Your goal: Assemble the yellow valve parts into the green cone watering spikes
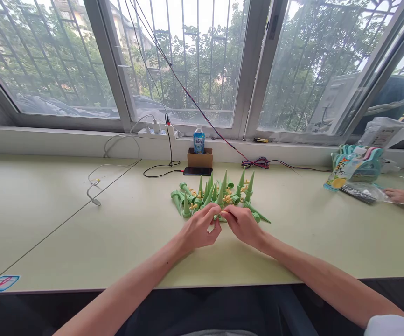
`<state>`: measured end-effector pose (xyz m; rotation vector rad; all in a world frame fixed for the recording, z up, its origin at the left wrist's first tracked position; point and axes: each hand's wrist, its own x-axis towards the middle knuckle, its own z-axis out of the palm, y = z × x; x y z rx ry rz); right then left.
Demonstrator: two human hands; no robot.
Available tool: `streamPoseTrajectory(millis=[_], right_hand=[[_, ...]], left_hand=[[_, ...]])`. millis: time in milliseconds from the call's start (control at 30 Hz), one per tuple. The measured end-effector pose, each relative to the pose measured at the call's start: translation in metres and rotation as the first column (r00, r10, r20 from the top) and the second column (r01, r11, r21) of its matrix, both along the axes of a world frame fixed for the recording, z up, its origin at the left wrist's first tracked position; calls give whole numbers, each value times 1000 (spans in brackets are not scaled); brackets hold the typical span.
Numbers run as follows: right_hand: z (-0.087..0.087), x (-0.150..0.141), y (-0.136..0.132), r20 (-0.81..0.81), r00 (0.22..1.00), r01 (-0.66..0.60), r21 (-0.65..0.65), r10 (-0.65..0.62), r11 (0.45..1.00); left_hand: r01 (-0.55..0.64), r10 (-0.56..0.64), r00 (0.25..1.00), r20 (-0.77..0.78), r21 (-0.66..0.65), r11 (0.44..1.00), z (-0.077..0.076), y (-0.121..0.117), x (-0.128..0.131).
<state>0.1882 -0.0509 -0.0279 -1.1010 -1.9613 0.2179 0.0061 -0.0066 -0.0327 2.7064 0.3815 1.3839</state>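
A pile of several green plastic cone-shaped spikes (216, 193) with small yellow parts lies on the pale green table (125, 233), some upright and some on their sides. My left hand (199, 229) and my right hand (243, 225) meet at the near edge of the pile. Both hands have their fingers pinched together on one small green piece (220, 217) held between them. Most of that piece is hidden by my fingers.
A phone (198, 171), a small cardboard box (199, 159) and a blue-labelled bottle (198, 139) stand behind the pile by the window sill. Cables (160, 170) trail at the left. Packets and bags (356, 170) sit at the right, where another person's hand (403, 198) rests.
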Motion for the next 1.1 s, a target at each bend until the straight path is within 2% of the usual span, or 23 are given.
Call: streamPoseTrajectory(millis=[267,700,1100], right_hand=[[-2,-5,0,-106,994,-7,-82,-2,997],[4,-11,-3,-92,995,38,-49,-42,998],[-1,-12,-1,-119,991,56,-74,-64,996]], left_hand=[[-6,6,1000,7,-26,1000,2,-4,3],[10,-10,1000,28,-3,1000,4,-7,6],[-2,2,1000,-6,46,999,-2,-1,5]])
